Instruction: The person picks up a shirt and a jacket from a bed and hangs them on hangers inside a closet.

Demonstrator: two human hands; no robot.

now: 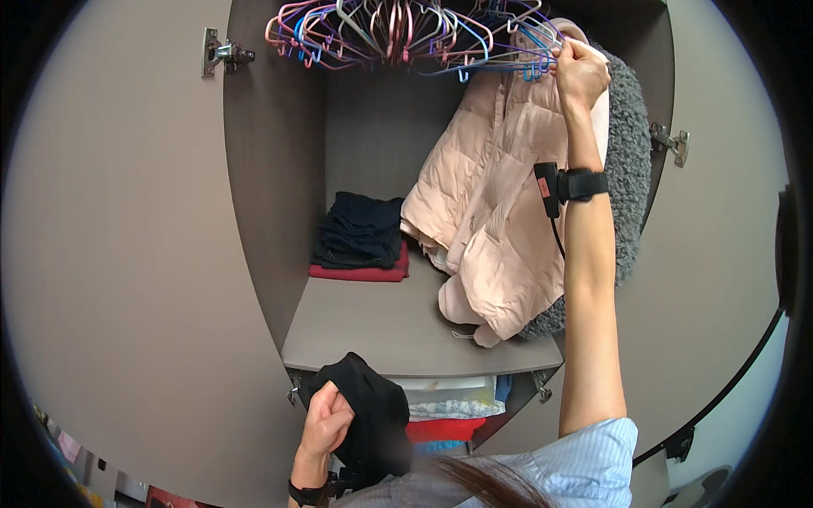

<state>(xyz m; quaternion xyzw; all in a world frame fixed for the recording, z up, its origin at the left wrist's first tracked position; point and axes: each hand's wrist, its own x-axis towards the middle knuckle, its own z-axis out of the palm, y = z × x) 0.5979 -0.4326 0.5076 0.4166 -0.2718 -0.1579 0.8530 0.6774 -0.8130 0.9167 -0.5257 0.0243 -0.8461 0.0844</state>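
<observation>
My left hand (328, 419) is closed on a bunched black garment (371, 406), low in front of the wardrobe's shelf. My right hand (582, 73) is raised to the rail area and closed at the end of the row of hangers (394, 32), beside a purple hanger; what exactly lies inside its fingers is hidden. Below and left of it hangs a pale pink quilted jacket (489, 190), its hem resting on the shelf. A grey fleecy garment (625, 159) hangs behind my right forearm. The hangers are pink, blue, purple and whitish.
Folded dark clothes (362, 228) lie on a red folded cloth (362, 273) at the left of the shelf (394, 330). Folded fabrics (444, 429) fill a lower compartment. Wardrobe doors stand open at the left (127, 222) and right (711, 190).
</observation>
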